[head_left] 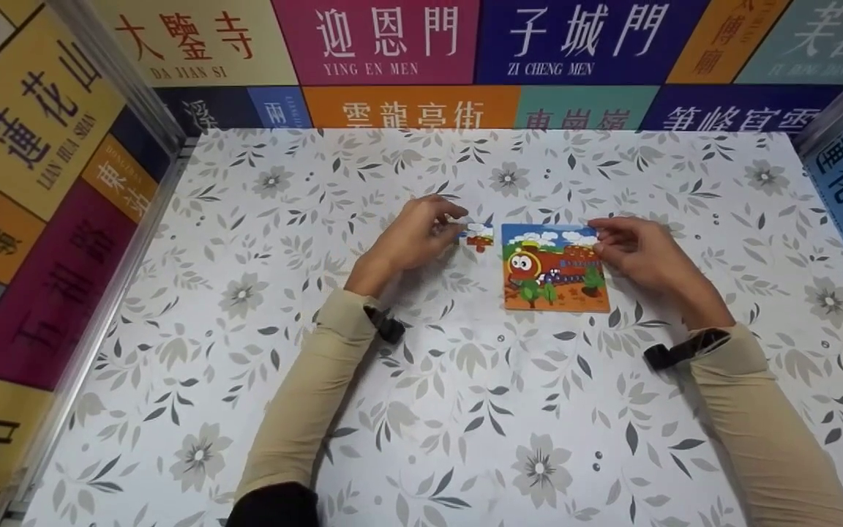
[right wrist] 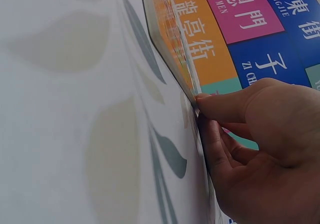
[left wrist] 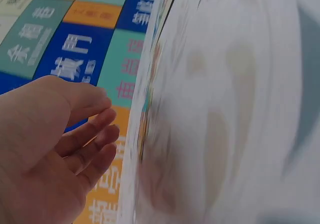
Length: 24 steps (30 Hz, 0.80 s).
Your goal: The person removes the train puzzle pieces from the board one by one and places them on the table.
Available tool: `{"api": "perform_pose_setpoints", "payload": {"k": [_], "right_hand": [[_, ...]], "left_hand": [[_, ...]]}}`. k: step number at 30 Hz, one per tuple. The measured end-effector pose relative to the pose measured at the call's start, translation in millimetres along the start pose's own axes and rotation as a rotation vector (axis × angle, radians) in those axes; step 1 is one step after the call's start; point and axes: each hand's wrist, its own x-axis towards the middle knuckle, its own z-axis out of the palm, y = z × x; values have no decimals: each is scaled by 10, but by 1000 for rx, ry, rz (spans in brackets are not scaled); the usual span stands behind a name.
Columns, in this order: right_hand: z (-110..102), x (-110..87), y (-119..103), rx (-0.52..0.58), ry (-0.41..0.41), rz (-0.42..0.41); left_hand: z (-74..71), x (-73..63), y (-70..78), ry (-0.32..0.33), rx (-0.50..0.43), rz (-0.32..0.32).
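Apparently steadying a picture puzzle [head_left: 555, 268], the right hand [head_left: 641, 250] is pinching its corner; the relaxed left hand [head_left: 419, 230] is hovering beside a loose piece [head_left: 478, 234], likely needing a pinch.

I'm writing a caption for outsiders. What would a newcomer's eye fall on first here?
Probably the bright train picture, on the flowered table with the right hand at its upper right corner. Just left of it, a small puzzle piece sits by the left hand. Behind the table, large Chinese characters on colourful panels also stand out.
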Motion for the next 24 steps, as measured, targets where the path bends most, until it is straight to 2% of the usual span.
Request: {"api": "perform_pose_setpoints", "payload": {"k": [6,11,15,24], "right_hand": [[6,-7,4,-3,4,-1],[14,6,2,-9,28,-37],[7,14,2,-18,26,-32],[1,11,9,-18,12,-30]], "left_hand": [[214,140,235,-86,1,55],[339,247,398,-159,-5,45],[434,331,472,-169,28,28],[587,385,628,-184,261,-91]]}}
